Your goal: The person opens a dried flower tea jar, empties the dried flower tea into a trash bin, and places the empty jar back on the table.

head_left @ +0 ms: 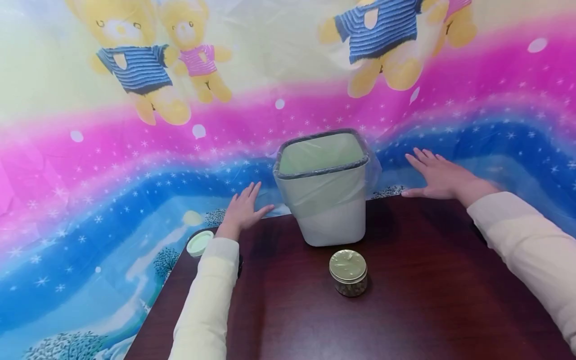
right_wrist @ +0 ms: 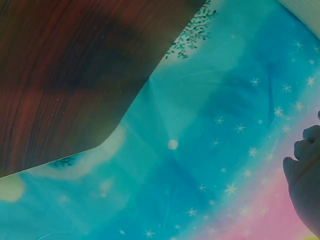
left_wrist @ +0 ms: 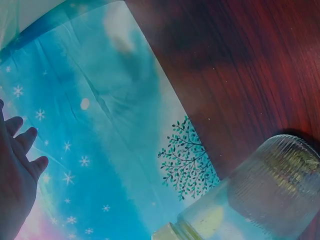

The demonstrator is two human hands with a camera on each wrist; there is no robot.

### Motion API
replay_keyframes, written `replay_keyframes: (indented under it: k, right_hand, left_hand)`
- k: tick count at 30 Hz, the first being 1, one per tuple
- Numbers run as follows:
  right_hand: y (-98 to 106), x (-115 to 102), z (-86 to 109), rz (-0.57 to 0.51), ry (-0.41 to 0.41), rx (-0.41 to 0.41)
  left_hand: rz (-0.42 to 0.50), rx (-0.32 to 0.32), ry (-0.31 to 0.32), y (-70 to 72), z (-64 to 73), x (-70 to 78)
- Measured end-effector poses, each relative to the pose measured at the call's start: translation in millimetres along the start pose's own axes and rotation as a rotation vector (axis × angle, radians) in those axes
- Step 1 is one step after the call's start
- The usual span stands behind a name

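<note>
My left hand (head_left: pixel 240 212) hovers left of a white plastic bin (head_left: pixel 335 220), fingers spread and holding nothing. On the bin's other side my right hand (head_left: pixel 438 175) reaches forward near the table's back edge, also spread and holding nothing. A clear liner hangs over the bin's dark grey rim. In front of the bin stands a small clear jar (head_left: pixel 350 274) with a gold lid and brown contents. Beyond my left forearm shows a pale green lid (head_left: pixel 200 243); the left wrist view gives a ribbed glass jar (left_wrist: pixel 280 192) there, its body mostly hidden in the head view.
The dark red-brown wooden table (head_left: pixel 427 290) carries these things. Behind it, and past its left and right edges, hangs a colourful backdrop cloth (head_left: pixel 135 200) with bears and snowflakes. The right wrist view has the table's rounded corner against this cloth.
</note>
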State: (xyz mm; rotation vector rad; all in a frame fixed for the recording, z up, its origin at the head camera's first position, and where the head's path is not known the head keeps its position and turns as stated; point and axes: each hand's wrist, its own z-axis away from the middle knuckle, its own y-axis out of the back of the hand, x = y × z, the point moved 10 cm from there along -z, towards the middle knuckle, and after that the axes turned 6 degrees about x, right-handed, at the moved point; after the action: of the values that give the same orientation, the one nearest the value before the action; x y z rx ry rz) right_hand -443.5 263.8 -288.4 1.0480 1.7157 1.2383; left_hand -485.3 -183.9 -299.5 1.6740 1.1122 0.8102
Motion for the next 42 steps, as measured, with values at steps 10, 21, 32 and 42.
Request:
replay_keyframes:
  k: [10,21,32,42]
  right_hand:
    - [-0.8,-13.0,4.9,-0.047,-0.004,-0.008]
    - [1.1,-25.8,9.4,-0.071,0.011,0.012]
    - [-2.9,-33.6,17.1,-0.105,0.026,0.028]
    - [-6.9,-52.5,23.8,-0.125,0.064,0.03]
  left_hand:
    - [0.031,-0.008,0.012,-2.5,4.6,-3.0]
    - [0.05,0.021,-0.007,-4.2,7.5,3.6]
    - [0.088,0.045,-0.022,0.1,15.1,11.2]
    - [0.105,0.042,-0.07,1.7,22.7,25.0]
